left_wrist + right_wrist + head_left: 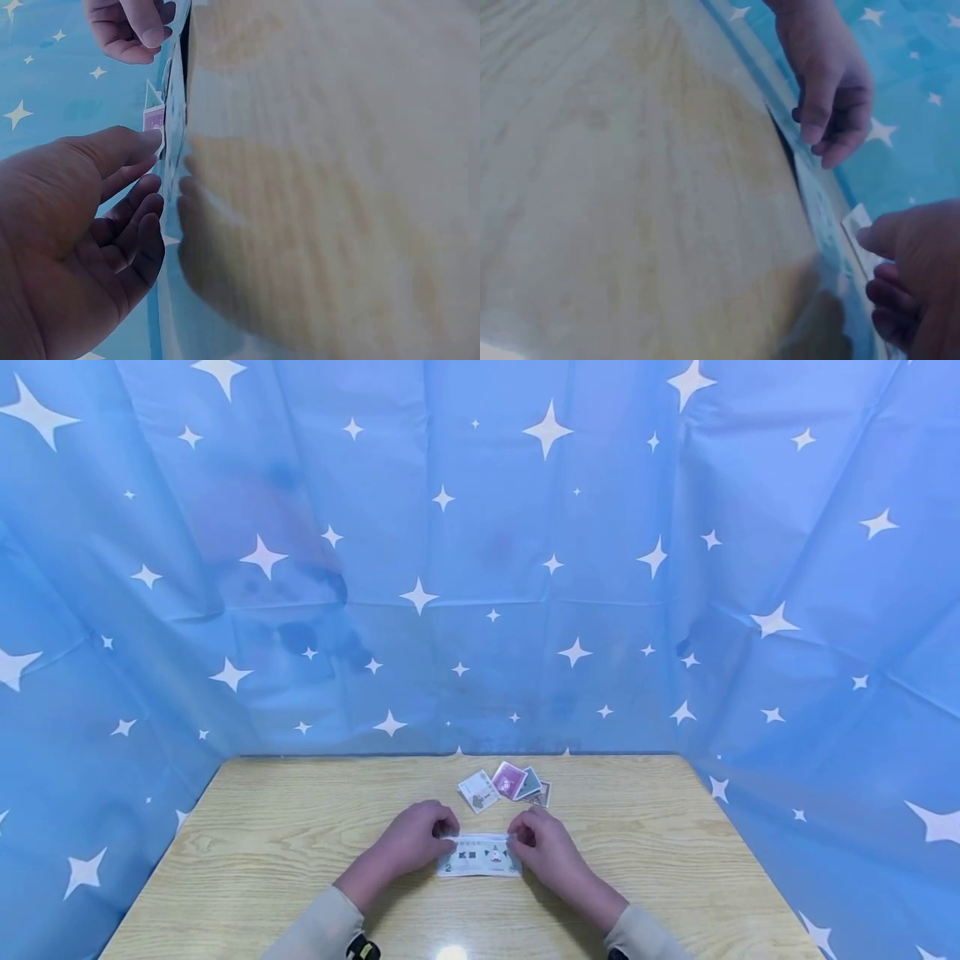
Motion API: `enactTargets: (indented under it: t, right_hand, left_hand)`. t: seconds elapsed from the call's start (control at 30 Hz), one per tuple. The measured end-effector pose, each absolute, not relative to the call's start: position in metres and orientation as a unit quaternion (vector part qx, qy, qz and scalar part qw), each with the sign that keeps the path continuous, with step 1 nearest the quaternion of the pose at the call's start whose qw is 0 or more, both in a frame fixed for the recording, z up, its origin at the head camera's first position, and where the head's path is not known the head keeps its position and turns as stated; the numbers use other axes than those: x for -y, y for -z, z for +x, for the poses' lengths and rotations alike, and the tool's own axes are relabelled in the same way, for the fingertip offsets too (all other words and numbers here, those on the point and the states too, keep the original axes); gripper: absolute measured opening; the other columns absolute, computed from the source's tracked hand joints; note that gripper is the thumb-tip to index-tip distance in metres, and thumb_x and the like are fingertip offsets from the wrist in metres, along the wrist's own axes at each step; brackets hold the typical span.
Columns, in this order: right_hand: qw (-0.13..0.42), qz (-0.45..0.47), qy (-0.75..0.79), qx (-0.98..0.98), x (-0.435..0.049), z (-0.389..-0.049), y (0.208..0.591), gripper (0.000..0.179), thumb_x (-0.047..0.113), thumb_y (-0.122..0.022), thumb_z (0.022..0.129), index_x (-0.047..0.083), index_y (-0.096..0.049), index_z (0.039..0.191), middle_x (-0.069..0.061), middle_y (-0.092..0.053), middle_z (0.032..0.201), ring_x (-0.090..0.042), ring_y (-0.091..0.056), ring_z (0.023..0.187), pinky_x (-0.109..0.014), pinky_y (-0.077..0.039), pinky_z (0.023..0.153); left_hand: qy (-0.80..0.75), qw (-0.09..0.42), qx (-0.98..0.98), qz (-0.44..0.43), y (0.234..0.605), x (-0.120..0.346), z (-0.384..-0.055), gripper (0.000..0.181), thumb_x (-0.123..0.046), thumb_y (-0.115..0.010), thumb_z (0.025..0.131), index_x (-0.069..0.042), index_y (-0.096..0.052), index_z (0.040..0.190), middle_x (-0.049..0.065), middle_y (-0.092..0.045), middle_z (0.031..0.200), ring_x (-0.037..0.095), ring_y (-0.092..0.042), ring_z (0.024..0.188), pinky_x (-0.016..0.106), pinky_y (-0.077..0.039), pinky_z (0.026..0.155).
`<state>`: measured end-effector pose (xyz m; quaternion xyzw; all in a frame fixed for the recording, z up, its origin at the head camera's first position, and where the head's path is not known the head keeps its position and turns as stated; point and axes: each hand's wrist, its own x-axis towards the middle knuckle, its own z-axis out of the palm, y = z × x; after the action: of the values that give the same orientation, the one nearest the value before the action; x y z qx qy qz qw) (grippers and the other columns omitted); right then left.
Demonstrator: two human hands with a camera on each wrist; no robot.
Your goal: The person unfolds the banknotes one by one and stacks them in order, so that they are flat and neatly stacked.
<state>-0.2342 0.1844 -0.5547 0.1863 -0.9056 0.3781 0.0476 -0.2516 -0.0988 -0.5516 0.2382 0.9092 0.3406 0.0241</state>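
Note:
A pale play banknote (pixel 472 864) lies on the table with its printed face up, a "2" in one corner and a cartoon figure at its right. At its upper left corner is my left hand (pixel 420 837), thumb and fingertips bent together on the paper. My right hand (pixel 551 852) pinches the opposite upper corner. In the left wrist view the left hand (pixel 97 225) has its other fingers loosely curled. Seen edge-on in the right wrist view, the banknote (pixel 817 206) shows a dark gap beneath it, beside the right hand (pixel 922 262).
Just beyond the hands lie several small printed papers: a whitish one (pixel 478 792), a magenta one (pixel 509 780) and a dark green one (pixel 529 783) overlapping another. The wooden table (pixel 285 827) ends at a blue star-patterned curtain (pixel 487 543) behind and on both sides.

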Motion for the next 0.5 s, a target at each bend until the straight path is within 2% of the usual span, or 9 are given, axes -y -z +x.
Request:
enactTargets:
  t: [0.23,0.33,0.4,0.5]
  right_hand:
    - [0.049,0.139,-0.4,0.904,-0.173,-0.249,0.544,0.015,0.007,-0.083,0.096,0.004,-0.072,0.106,0.001,-0.063,0.094,-0.012,-0.059,0.082,-0.029,-0.056,0.074]
    - [0.049,0.112,-0.399,0.909,-0.165,-0.26,0.541,0.025,0.013,-0.085,0.096,0.0,-0.07,0.111,-0.006,-0.065,0.098,-0.018,-0.061,0.084,-0.038,-0.059,0.077]
    - [0.053,0.106,-0.392,0.912,-0.158,-0.268,0.542,0.033,0.016,-0.087,0.095,-0.001,-0.07,0.117,-0.011,-0.07,0.106,-0.024,-0.067,0.091,-0.045,-0.062,0.084]
    - [0.046,0.096,-0.374,0.921,-0.148,-0.28,0.543,0.039,0.022,-0.09,0.094,0.002,-0.068,0.121,-0.016,-0.069,0.116,-0.03,-0.068,0.1,-0.05,-0.061,0.089]
  left_hand:
    - [-0.384,0.016,-0.903,0.193,0.546,0.095,-0.264,0.018,-0.015,-0.084,0.098,-0.01,-0.077,0.113,-0.004,-0.067,0.101,0.013,-0.063,0.093,0.037,-0.058,0.083]
    - [-0.402,0.005,-0.9,0.168,0.543,0.089,-0.276,0.024,-0.015,-0.083,0.098,-0.008,-0.075,0.119,0.001,-0.068,0.11,0.018,-0.066,0.101,0.042,-0.059,0.088]
    - [-0.411,-0.003,-0.898,0.159,0.542,0.084,-0.285,0.029,-0.015,-0.083,0.098,-0.007,-0.073,0.124,0.006,-0.068,0.117,0.023,-0.067,0.108,0.045,-0.06,0.093]
    - [-0.408,-0.005,-0.898,0.164,0.54,0.078,-0.299,0.04,-0.014,-0.084,0.098,-0.004,-0.069,0.134,0.012,-0.067,0.127,0.031,-0.067,0.117,0.05,-0.059,0.1]
